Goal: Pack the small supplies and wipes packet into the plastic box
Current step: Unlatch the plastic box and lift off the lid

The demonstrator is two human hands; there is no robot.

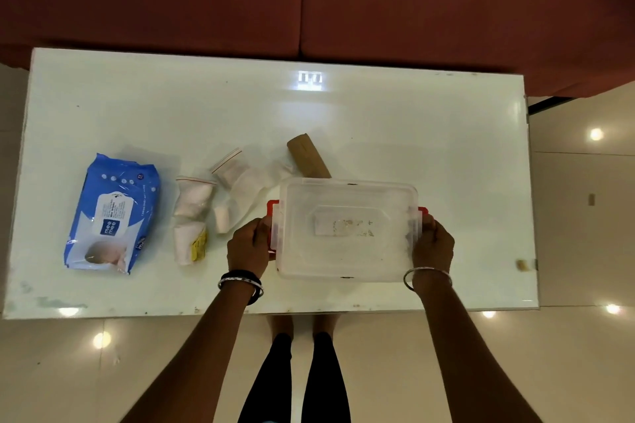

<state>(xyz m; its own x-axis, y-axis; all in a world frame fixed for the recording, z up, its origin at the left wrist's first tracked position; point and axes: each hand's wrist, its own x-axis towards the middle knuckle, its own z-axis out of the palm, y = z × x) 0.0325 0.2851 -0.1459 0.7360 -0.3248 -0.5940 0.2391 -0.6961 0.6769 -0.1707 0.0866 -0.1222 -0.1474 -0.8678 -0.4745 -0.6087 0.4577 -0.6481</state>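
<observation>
Laid out along the white surface (pixel 446 134): wipes packet (pixel 111 213) far left, bagged small supplies (pixel 194 216) beside it, within reach. Lidded plastic box (pixel 347 230) clamped by left hand (pixel 249 245) and right hand (pixel 433 244) at red latches, probably for unclipping.

Box (pixel 347 230) contents perhaps blurred

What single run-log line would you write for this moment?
stage: opening box | left hand: on red latch | right hand: on red latch | plastic box: lid on | wipes packet: on table, unpacked
</observation>
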